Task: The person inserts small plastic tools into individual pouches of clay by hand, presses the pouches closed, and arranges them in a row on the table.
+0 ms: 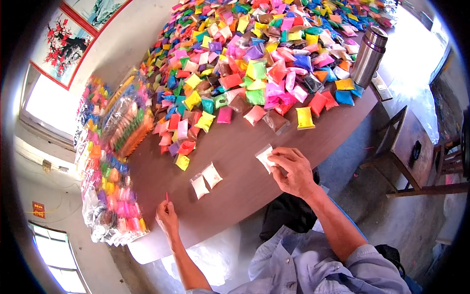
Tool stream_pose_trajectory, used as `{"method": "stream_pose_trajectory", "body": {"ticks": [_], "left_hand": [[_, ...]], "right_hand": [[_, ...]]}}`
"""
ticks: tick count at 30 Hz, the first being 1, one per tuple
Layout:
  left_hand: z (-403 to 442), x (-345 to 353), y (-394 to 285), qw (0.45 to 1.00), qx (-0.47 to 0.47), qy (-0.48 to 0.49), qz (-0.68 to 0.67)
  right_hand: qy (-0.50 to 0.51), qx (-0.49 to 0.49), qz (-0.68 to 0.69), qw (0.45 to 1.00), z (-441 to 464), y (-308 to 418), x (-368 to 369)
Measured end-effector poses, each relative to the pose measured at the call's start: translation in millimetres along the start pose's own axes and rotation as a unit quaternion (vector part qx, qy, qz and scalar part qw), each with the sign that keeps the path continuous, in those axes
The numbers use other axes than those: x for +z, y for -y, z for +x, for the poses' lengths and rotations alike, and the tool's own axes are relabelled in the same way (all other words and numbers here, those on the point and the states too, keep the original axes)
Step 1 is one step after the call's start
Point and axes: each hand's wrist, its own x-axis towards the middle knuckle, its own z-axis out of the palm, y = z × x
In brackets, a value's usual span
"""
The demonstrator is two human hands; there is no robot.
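Packet [263, 156] with white filling, pinched in the right hand's [295, 174] grip, at two o'clock from two white packets [199, 186] on the bench [235, 208]; probably light, soft, slippery, best held by its edge. Left hand [167, 219] pinches a pink stick [167, 196].

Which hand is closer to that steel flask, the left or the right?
The right. The right hand, holding a white packet, is below and left of the steel flask in view; the left hand, holding a thin pink stick, is farther left and lower.
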Motion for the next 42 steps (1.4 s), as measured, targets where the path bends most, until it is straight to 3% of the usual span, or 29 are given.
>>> {"method": "stream_pose_trajectory", "body": {"ticks": [8, 10, 12, 15, 19, 21, 34, 38, 42], "left_hand": [[-7.7, -8.4, -28.8, 0.999, -0.023, -0.017, -0.041], [-11.7, -19.4, -93.3, 0.996, -0.008, -0.012, -0.092], [-23.3, -18.1, -156.5, 0.977, -0.066, 0.029, -0.199], [-35.3, 0.5, -222.5, 0.958, -0.003, 0.111, -0.265], [-40.5, 40.4, -274.7, 0.933, 0.07, 0.128, -0.329], [-41.7, 53.1, -291.2, 0.928, 0.058, 0.138, -0.34], [-11.3, 88.4, -285.1, 0.955, 0.134, 0.107, -0.244], [-7.7, 74.6, -293.1, 0.945, 0.12, 0.117, -0.281], [-14.2, 68.3, -304.7, 0.937, 0.178, 0.144, -0.265]], "right_hand": [[-0.013, 0.009, 0.0, 1.0, -1.9, 0.5, 1.1], [-0.013, 0.011, 0.006, 1.0, -1.5, 1.4, 1.5], [-0.015, -0.004, -0.001, 1.0, -1.0, 1.1, 2.8], [-0.019, -0.02, -0.002, 1.0, -0.5, -0.7, 3.4], [-0.009, -0.026, -0.007, 1.0, -1.3, -2.5, 0.5], [-0.021, -0.025, 0.0, 0.999, -1.9, -1.1, 2.1], [-0.025, -0.019, -0.007, 0.999, -0.9, -2.1, 4.3], [-0.028, -0.008, -0.001, 1.0, -3.4, -3.7, 4.6], [-0.021, -0.012, 0.002, 1.0, -1.2, 0.5, 3.4]]}}
